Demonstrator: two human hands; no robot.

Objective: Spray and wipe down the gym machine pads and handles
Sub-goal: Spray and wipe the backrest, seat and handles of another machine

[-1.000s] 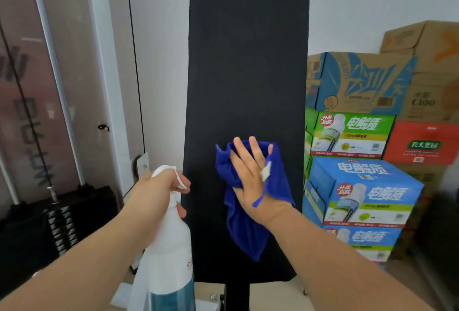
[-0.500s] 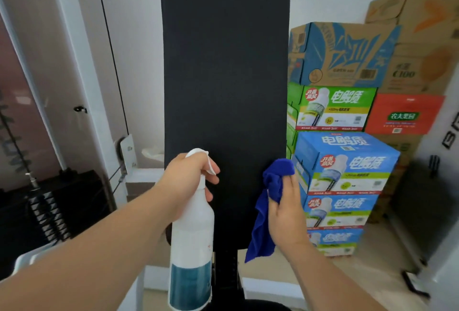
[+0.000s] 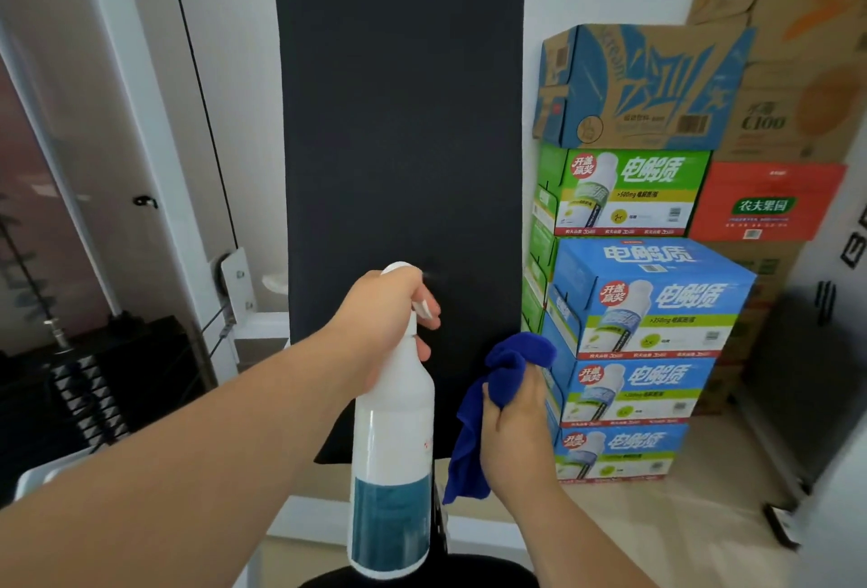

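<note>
A tall black back pad (image 3: 399,118) stands upright in the middle of the head view. My left hand (image 3: 384,320) grips the neck of a white spray bottle (image 3: 391,456) with a teal label, a finger on the trigger and the nozzle pointing at the pad's lower part. A faint mist shows just off the nozzle. My right hand (image 3: 516,418) is closed on a bunched blue cloth (image 3: 497,381) at the pad's lower right edge; part of the cloth hangs down.
Stacked drink cartons (image 3: 642,306) rise close to the right of the pad. A weight stack (image 3: 89,400) and its cable (image 3: 28,268) stand at the left behind a white frame post (image 3: 140,118). A black seat edge (image 3: 422,573) shows at the bottom.
My right hand left the pad face, where it pressed the cloth flat, and dropped to the lower right edge with the cloth bunched. My left hand brought the bottle in front of the pad.
</note>
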